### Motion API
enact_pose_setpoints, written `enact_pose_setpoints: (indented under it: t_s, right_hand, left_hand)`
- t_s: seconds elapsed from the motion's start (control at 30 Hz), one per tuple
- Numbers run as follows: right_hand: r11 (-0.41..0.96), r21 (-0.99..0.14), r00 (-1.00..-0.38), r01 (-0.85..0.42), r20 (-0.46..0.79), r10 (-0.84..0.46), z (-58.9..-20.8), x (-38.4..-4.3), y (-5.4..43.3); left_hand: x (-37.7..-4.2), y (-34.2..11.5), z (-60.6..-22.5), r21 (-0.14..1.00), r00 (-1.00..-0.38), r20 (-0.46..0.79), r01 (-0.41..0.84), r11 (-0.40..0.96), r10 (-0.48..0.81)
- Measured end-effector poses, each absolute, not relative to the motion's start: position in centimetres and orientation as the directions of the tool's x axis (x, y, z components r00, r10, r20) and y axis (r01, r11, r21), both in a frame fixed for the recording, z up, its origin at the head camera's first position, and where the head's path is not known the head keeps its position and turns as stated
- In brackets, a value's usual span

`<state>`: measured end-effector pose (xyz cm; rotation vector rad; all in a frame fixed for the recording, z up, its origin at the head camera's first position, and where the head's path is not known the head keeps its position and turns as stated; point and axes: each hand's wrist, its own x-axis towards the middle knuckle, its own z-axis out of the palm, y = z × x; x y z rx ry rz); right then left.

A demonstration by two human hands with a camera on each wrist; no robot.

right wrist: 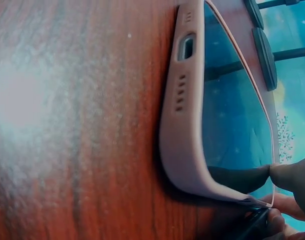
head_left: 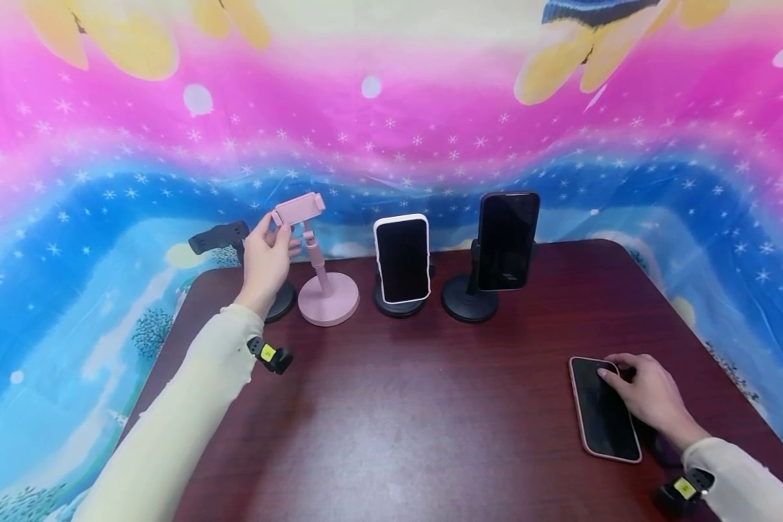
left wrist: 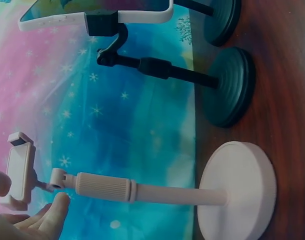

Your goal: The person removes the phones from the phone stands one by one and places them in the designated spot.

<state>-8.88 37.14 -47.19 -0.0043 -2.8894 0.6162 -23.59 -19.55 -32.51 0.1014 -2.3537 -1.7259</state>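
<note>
At the back left stands a pink phone stand [head_left: 326, 290] with a round base. My left hand [head_left: 265, 257] pinches the left end of its tilted holder [head_left: 299, 209], which has no phone in it. In the left wrist view the thumb [left wrist: 1, 184] lies against the holder and the other fingers extend under it. Toward the front right, a phone in a pink case [head_left: 603, 409] lies screen up on the table. My right hand [head_left: 652, 391] grips its right edge, with the thumb [right wrist: 292, 177] on the screen and the fingers at the side.
A black stand [head_left: 218, 238] is partly hidden behind my left hand. Right of the pink stand, one black stand holds a white-cased phone [head_left: 402, 259] and another a black phone [head_left: 509, 239]. A dark object [right wrist: 252, 225] lies under my right hand. Patterned cloth hangs behind the table [head_left: 391, 406].
</note>
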Motion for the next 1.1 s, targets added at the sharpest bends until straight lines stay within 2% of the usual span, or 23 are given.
enact_pose_setpoints:
  t_s: [0.23,0.37,0.6,1.1]
  right_hand:
    - [0.893,-0.449,-0.981,-0.008,0.178,0.080,-47.1,-8.7,37.1]
    - [0.869,-0.493,-0.983,0.032,0.142,0.117,-46.8,-8.5,37.3]
    - [0.840,-0.538,-0.973,0.069,0.150,0.175,-45.6,-8.5,37.1]
    - [0.787,-0.614,-0.961,-0.065,0.252,0.117,-43.5,-8.4,33.5]
  left_hand:
    - [-22.3,-20.3,-33.3,0.965,-0.983,0.077,0.032,0.262,-0.164]
    - [-21.6,-20.6,-33.7,0.959,-0.983,0.079,0.029,0.281,-0.167]
    - [-20.7,-21.0,-34.2,0.948,-0.983,0.070,0.011,0.318,-0.173]
    - [-17.6,-20.2,-34.9,0.966,-0.989,0.084,0.052,0.252,-0.121]
